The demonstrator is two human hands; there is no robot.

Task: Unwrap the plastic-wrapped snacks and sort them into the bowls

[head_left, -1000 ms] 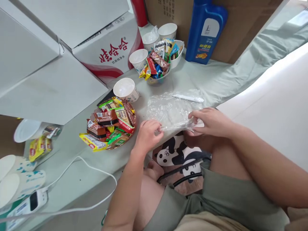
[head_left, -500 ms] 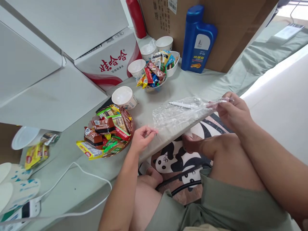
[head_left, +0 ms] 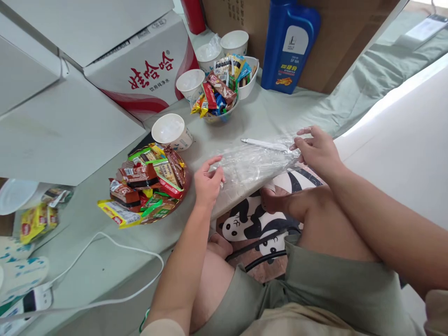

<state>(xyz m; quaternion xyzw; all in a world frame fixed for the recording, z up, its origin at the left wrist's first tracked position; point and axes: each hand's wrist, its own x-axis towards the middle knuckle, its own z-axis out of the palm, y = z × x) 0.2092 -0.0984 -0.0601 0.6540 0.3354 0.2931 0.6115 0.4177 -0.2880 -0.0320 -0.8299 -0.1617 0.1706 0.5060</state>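
Observation:
A clear plastic bag (head_left: 245, 163), crinkled and see-through, lies along the table's front edge. My left hand (head_left: 209, 179) is at the bag's left end, thumb and forefinger apart. Over its right end is my right hand (head_left: 315, 147), fingers spread, fingertips at or just above the plastic. Whether they touch it is hard to see. Against the bag's far side rests a white pen (head_left: 264, 144), its right end near my right fingertips. Left of my left hand, a round tray (head_left: 186, 179) is heaped with wrapped snacks (head_left: 140, 179).
Behind stand a paper bowl (head_left: 172, 133), a clear bowl of snacks (head_left: 219, 119), more paper bowls (head_left: 191, 83) and a blue bottle (head_left: 289, 51). White boxes (head_left: 136, 74) rise at left. A white cable (head_left: 129, 249) curves over the front left, near a power strip (head_left: 38, 298).
My right hand has loosened its pinch and moved left; the bag's right end has come down to the table. My left hand has risen slightly and its fingers have parted. The view has shifted.

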